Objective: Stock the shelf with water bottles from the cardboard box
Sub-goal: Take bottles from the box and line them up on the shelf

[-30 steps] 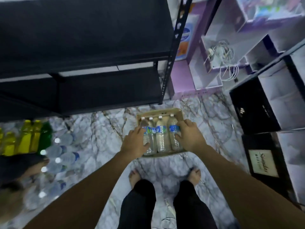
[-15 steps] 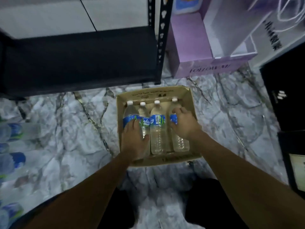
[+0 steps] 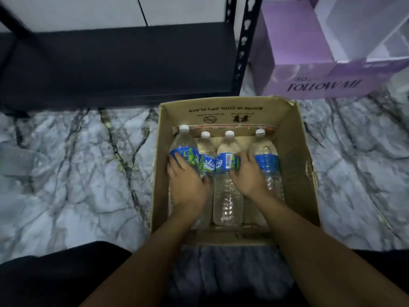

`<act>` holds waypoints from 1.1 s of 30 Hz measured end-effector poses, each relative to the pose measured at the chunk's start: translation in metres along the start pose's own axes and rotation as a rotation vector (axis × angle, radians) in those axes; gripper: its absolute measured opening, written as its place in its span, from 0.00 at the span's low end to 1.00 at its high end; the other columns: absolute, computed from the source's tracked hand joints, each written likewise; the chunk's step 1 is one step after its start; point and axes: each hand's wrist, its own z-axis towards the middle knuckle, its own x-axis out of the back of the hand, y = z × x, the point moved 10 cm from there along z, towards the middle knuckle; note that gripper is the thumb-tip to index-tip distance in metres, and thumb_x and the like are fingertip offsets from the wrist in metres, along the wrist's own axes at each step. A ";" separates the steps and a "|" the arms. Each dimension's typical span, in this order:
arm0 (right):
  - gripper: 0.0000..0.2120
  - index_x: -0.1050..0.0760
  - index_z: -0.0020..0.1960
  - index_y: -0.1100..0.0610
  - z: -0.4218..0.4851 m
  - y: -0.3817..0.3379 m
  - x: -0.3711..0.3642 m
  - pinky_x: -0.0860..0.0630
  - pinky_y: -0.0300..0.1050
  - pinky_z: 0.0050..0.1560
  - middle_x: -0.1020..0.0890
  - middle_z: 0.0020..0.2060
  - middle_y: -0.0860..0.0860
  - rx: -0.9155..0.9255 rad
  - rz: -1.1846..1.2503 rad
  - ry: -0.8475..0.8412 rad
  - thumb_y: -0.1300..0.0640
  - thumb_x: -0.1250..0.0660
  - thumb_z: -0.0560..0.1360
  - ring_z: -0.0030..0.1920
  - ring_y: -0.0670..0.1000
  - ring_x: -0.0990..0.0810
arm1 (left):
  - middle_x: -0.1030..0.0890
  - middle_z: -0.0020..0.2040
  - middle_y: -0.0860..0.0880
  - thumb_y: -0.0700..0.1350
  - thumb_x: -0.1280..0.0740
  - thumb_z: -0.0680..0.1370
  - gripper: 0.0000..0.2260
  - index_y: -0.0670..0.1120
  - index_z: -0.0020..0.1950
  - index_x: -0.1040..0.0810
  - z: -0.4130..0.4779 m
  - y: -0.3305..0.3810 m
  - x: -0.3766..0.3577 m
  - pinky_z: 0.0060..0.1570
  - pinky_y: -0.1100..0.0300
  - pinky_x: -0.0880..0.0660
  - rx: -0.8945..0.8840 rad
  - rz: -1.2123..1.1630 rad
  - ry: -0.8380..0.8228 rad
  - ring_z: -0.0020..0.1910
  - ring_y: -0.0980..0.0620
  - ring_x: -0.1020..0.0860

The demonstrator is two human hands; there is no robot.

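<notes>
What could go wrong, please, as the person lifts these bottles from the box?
The left hand grips the leftmost bottle across its label, so it may slip. The bottles lie side by side, so lifting one may drag its neighbour. The shelf post stands close behind the cardboard box; a raised bottle could knock it.

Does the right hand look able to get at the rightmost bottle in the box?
Probably yes: the right hand lies right beside the rightmost bottle, the box is open on top, and nothing lies over that bottle.
</notes>
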 end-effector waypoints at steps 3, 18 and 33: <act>0.23 0.31 0.69 0.59 -0.006 -0.003 0.002 0.24 0.53 0.58 0.28 0.65 0.59 -0.002 0.062 0.015 0.56 0.30 0.77 0.61 0.61 0.23 | 0.40 0.78 0.35 0.56 0.30 0.77 0.45 0.34 0.81 0.51 -0.002 0.002 0.003 0.76 0.48 0.42 -0.021 0.087 0.023 0.74 0.37 0.38; 0.22 0.30 0.68 0.60 -0.007 0.021 -0.003 0.25 0.52 0.57 0.25 0.61 0.60 -0.077 0.165 0.086 0.57 0.31 0.77 0.59 0.61 0.23 | 0.36 0.70 0.38 0.51 0.21 0.71 0.53 0.37 0.81 0.55 0.014 -0.008 -0.007 0.60 0.49 0.25 0.091 0.203 -0.096 0.65 0.37 0.27; 0.60 0.72 0.80 0.59 -0.003 0.041 -0.067 0.28 0.54 0.69 0.37 0.79 0.63 -0.323 0.240 -0.207 0.33 0.31 0.74 0.72 0.64 0.27 | 0.33 0.70 0.37 0.56 0.21 0.67 0.54 0.42 0.82 0.51 0.002 -0.009 -0.014 0.71 0.45 0.34 0.003 -0.116 -0.080 0.69 0.34 0.32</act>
